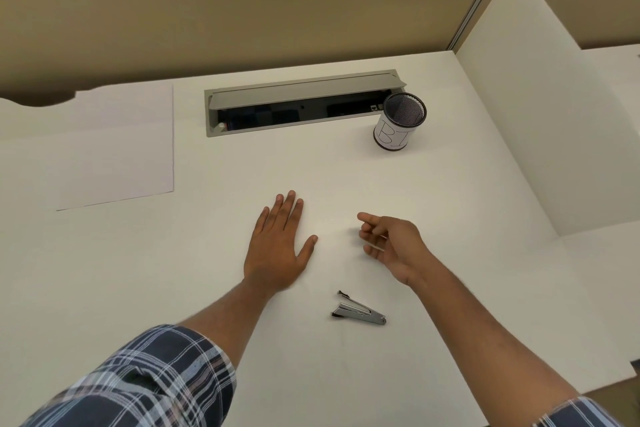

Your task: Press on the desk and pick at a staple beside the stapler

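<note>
Two hands: both lie over the white desk (346,166), with a stapler between the forearms.
Paper sheet (114,149): flat on the desk, well to the left of the left fingertips and beyond them.
Left hand (277,246): palm down, fingers (289,208) straight and close together, thumb spread toward the right; it rests flat on the desk and holds nothing.
Cable tray (304,104): a grey hatch with its lid raised, well beyond the fingertips of both hands.
Stapler (358,310): small and metal, lying on its side with its arm sprung apart, behind both sets of fingers, near the left wrist and just inside the right forearm; neither hand touches it.
Right hand (391,246): turned on its edge, fingers (369,218) loosely curled and pointing left toward the left thumb; something thin and pale seems to lie across them, but I cannot tell whether it is a pinched thing or only a glint.
Mesh cup (400,121): a black wire pot with a lettered paper wrap, standing beyond the right fingers, touching the tray's right end.
Risk: the stapler lies out of the fingers' line, so a forearm drawn back could knock it along the desk. Its sprung arm could snag skin or the plaid sleeve (156,381). Anything slight in the right fingers could slip out unnoticed.
</note>
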`<act>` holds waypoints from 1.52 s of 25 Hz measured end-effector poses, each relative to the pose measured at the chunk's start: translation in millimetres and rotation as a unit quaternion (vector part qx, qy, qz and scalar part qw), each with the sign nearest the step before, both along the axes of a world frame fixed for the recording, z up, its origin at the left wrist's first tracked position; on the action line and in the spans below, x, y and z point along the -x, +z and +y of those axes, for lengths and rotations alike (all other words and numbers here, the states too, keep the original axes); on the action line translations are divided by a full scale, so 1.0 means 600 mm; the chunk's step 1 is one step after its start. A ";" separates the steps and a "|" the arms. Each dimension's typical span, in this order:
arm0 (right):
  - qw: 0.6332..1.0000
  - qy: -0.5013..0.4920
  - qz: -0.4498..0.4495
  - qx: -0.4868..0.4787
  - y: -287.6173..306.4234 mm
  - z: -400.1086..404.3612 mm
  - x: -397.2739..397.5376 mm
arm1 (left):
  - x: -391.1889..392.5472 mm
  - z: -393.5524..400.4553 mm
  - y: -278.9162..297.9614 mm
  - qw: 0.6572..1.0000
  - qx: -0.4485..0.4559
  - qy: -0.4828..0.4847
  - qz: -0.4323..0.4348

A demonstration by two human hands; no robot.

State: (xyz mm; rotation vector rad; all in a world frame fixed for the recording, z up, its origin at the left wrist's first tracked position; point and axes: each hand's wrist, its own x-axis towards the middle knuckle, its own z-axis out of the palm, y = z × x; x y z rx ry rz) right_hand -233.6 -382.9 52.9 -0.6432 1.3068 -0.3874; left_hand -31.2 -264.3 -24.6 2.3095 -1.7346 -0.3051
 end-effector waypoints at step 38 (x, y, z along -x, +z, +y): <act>0.831 0.014 0.368 0.417 0.098 -0.295 -0.075 | -0.001 -0.001 0.001 1.000 0.000 0.000 0.006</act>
